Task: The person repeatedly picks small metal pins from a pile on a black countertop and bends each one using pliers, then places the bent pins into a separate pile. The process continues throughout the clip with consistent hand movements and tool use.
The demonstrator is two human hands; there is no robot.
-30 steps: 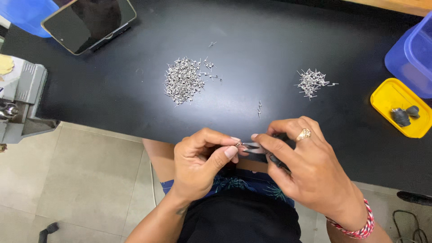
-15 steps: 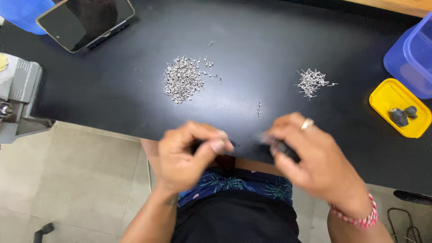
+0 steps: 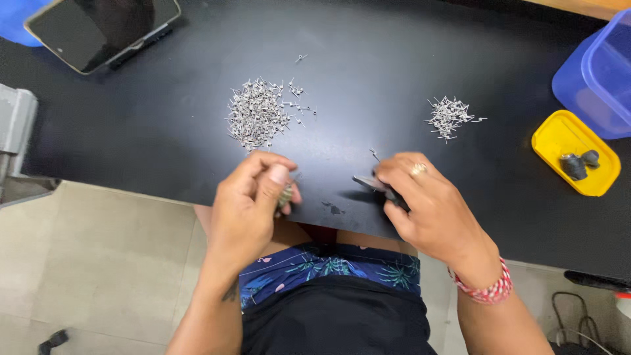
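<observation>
Left hand (image 3: pixel 246 204) pinches a tiny, light, probably springy metal coil (image 3: pixel 285 195) between fingertips; right hand (image 3: pixel 427 204) fingers grip small dark pliers (image 3: pixel 369 183)

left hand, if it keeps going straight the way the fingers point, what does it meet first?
Most likely the large pile of small metal pins on the black table. The left hand points up-table towards it, pinching a small metal part. Its height above the table is unclear.
</observation>
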